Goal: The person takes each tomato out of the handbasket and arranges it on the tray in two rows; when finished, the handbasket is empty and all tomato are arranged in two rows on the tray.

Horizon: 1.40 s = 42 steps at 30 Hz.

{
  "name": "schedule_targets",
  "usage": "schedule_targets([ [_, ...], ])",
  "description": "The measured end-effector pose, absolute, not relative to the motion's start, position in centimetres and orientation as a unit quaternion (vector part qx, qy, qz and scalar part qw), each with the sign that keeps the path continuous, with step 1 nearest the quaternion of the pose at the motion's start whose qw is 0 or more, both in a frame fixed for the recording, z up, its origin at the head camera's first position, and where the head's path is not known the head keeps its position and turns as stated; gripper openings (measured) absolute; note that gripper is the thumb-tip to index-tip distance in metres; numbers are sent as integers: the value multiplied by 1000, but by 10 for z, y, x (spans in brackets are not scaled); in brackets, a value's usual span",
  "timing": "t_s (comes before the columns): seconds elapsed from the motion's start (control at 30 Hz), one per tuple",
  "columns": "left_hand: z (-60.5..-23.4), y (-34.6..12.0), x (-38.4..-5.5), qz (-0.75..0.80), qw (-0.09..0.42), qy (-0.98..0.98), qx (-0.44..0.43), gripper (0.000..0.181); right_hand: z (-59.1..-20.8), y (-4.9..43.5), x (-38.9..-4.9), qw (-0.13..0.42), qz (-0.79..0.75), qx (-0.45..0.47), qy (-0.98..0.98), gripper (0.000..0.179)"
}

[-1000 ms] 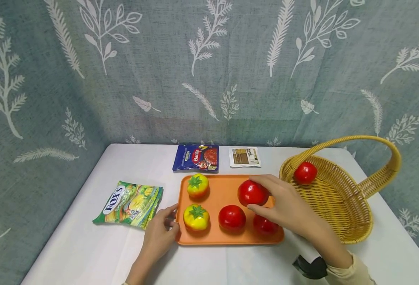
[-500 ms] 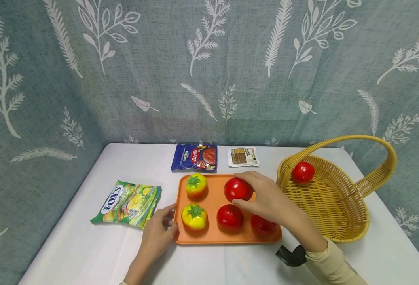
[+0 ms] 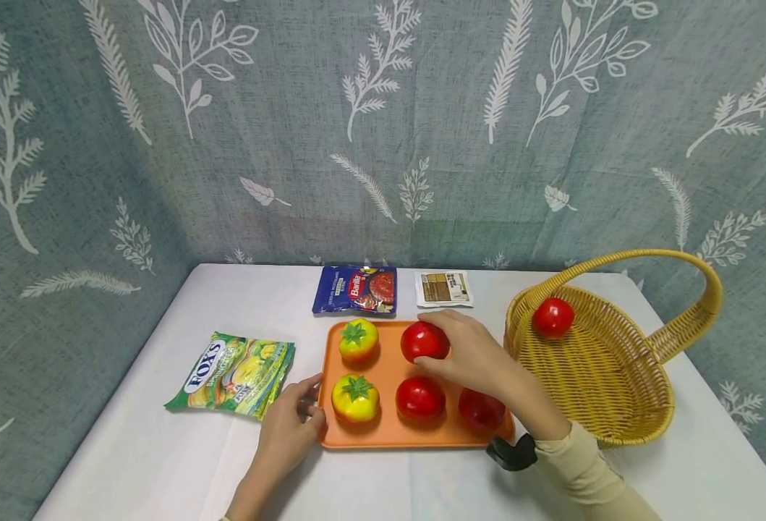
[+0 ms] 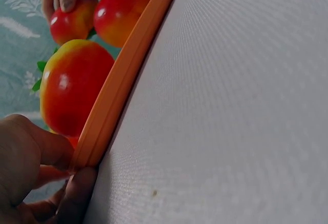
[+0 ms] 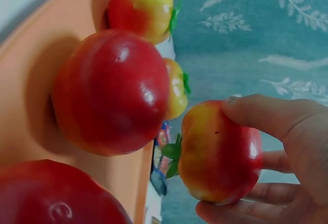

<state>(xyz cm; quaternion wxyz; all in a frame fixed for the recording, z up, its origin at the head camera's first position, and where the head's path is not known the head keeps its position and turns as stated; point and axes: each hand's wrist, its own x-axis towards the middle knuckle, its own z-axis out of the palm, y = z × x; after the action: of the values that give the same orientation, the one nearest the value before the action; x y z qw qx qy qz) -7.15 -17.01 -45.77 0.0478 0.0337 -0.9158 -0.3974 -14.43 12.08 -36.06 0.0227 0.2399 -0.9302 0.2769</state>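
In the head view my left hand [image 3: 291,420] pinches the left rim of an orange tray [image 3: 385,362]; its thumb and fingers also grip that rim in the left wrist view. My right hand [image 3: 467,354] holds a toy tomato [image 3: 424,341] over the tray's back middle, red bottom up. The right wrist view shows this tomato's green leaves pointing down, away from the palm. Two tomatoes with leaves up, one behind [image 3: 359,341] and one in front [image 3: 355,398], sit at the tray's left. Along the front are a red-side-up tomato [image 3: 420,399] and another tomato [image 3: 482,410], partly under my right hand.
At the right stands a wicker basket [image 3: 600,383] with a tall handle and one red tomato [image 3: 553,317] inside. A blue Barilla pouch [image 3: 355,289] and a small brown-and-white packet [image 3: 444,289] lie behind the tray. Green Fox's bags [image 3: 233,375] lie to the left.
My right hand has carried the tomato leftward over the tray, from the right side to the back middle, and slightly lower. My left hand has stayed at the tray's rim.
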Motion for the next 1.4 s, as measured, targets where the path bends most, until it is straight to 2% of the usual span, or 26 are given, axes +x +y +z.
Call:
schedule_targets([
  [0.3,-458,-171,-72,-398,48,-915,36,55,-374,113,-160,0,263,234,-936,65],
  [0.47,-458,-171,-72,-399,42,-915,39,56,-377,106,-164,-29,257,231,-938,65],
  [0.97,-457,-170,-71,-401,35,-914,43,57,-386,102,-173,-62,252,218,-941,59],
  [1.2,-456,-170,-72,-403,33,-913,45,56,-384,100,-175,-34,236,234,-943,44],
  [1.4,-456,-170,-72,-403,41,-914,39,56,-382,97,-176,-33,223,237,-945,44],
])
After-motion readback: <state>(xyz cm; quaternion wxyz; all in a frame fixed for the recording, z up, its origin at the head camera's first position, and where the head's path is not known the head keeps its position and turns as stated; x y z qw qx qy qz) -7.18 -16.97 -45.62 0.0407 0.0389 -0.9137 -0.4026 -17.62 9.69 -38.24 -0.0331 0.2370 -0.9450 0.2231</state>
